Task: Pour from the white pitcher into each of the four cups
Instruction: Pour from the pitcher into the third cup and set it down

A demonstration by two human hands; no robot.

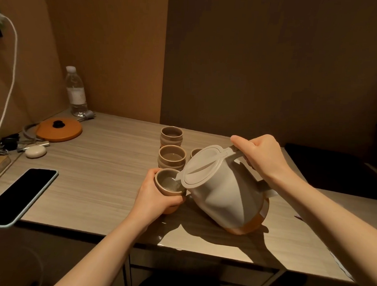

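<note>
The white pitcher, with an orange base and a lidded top, is tilted to the left, its spout over the nearest cup. My right hand grips its handle. My left hand is wrapped round that tan cup, which holds some liquid. Behind it stand a second cup and a third cup in a row. A fourth cup peeks out behind the pitcher's lid, mostly hidden.
A black phone lies at the table's left front edge. Farther back on the left are an orange lid, a water bottle, a small white case and keys. A wall closes off the table's far side.
</note>
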